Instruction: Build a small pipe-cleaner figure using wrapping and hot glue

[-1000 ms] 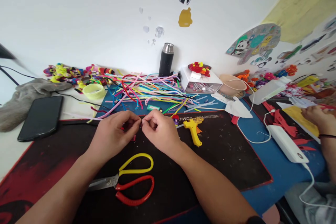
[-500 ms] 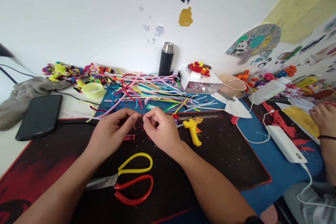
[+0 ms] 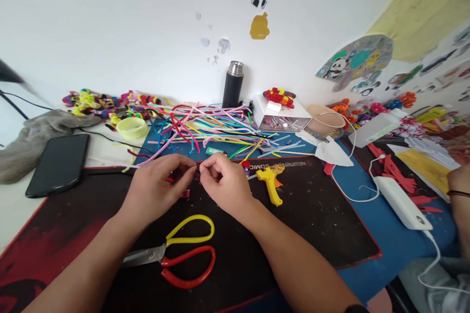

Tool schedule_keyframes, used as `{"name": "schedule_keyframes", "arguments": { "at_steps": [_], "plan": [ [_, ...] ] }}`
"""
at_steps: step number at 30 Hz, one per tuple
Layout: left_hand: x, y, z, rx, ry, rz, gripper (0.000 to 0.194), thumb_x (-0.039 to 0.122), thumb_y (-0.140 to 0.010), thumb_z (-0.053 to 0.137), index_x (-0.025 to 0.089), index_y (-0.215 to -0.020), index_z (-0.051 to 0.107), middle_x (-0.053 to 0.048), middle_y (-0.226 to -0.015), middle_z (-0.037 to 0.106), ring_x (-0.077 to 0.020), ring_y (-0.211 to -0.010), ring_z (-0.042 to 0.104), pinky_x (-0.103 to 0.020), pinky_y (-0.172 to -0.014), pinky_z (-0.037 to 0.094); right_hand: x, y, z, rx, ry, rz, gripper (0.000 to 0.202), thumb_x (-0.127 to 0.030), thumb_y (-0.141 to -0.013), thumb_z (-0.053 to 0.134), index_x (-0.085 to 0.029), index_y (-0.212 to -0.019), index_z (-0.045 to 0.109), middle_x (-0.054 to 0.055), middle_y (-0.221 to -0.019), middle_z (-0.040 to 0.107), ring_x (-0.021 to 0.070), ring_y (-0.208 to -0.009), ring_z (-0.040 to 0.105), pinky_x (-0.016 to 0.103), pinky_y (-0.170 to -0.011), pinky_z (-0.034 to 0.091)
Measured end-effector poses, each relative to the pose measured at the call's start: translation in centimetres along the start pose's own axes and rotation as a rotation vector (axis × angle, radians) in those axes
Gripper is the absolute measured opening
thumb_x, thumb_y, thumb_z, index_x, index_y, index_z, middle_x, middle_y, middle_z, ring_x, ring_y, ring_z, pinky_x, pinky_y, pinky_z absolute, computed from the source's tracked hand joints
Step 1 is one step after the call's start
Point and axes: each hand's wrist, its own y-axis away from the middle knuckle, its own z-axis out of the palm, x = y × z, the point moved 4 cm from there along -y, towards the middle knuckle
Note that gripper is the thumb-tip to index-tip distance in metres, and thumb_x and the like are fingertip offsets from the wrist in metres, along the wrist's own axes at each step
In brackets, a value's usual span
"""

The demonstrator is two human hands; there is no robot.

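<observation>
Near the middle of the dark mat (image 3: 312,220), my left hand (image 3: 159,181) and my right hand (image 3: 225,178) come close together, each with thumb and forefinger pinched. Something small and dark sits between the fingertips, too small to make out. A small red piece (image 3: 185,193) lies just under my left fingers. Scissors (image 3: 165,254) with one yellow and one red handle rest below my hands. To the right of my right hand is a yellow glue gun (image 3: 271,183). Behind my hands spreads a pile of coloured pipe cleaners (image 3: 213,124).
A phone (image 3: 58,164) and a pale green tape roll (image 3: 132,128) are at left. At the back stand a black flask (image 3: 233,85) and a white box (image 3: 281,115). A white power bank (image 3: 400,203) with cables lies at right, near another person's arm (image 3: 460,205).
My fingertips have moved slightly apart, still pinched. The other person's hand at the right has shifted toward the frame edge. The view has shifted a little.
</observation>
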Motion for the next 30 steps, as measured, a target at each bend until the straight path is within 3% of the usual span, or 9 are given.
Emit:
{"name": "schedule_keyframes", "arguments": {
  "at_steps": [9, 19, 25, 30],
  "plan": [
    [0.4, 0.2, -0.1, 0.032, -0.048, -0.008, 0.023, 0.038, -0.103, 0.067, 0.024, -0.087, 0.077, 0.003, -0.07, 0.077, -0.0168, -0.059, 0.069, -0.029, -0.062, 0.046, 0.1, 0.1, 0.1, -0.04, -0.071, 0.032, 0.015, -0.04, -0.102, 0.062, -0.027, -0.096, 0.064, -0.008, -0.06, 0.056, 0.015, -0.053, 0.054, 0.03, -0.06, 0.04],
    [0.7, 0.6, 0.4, 0.085, -0.126, -0.099, 0.024, 0.04, -0.099, 0.068, 0.024, -0.082, 0.074, 0.003, -0.062, 0.066, -0.0169, -0.058, 0.061, -0.029, -0.061, 0.038, 0.1, 0.1, 0.4, -0.024, -0.08, 0.057, 0.015, -0.038, -0.099, 0.063, -0.027, -0.089, 0.06, -0.009, -0.059, 0.051, 0.0141, -0.053, 0.051, 0.03, -0.059, 0.038],
    [-0.2, 0.4, 0.1, -0.025, 0.239, -0.289, 0.024, 0.046, -0.098, 0.075, 0.024, -0.089, 0.078, 0.0, -0.076, 0.074, -0.0191, -0.067, 0.062, -0.028, -0.063, 0.041, 0.0, 0.0, 0.1, -0.034, -0.132, 0.077, 0.014, -0.039, -0.099, 0.064, -0.026, -0.092, 0.062, -0.009, -0.059, 0.054, 0.0145, -0.052, 0.052, 0.029, -0.059, 0.04],
    [-0.9, -0.2, -0.2, -0.063, 0.499, -0.472, 0.042, 0.061, -0.094, 0.08, 0.024, -0.077, 0.073, 0.001, -0.071, 0.063, -0.018, -0.066, 0.053, -0.028, -0.063, 0.041, 0.1, 0.0, 0.0, -0.02, -0.14, 0.052, 0.014, -0.038, -0.1, 0.065, -0.026, -0.093, 0.063, -0.01, -0.059, 0.052, 0.0137, -0.052, 0.049, 0.029, -0.059, 0.039]
  ]
}}
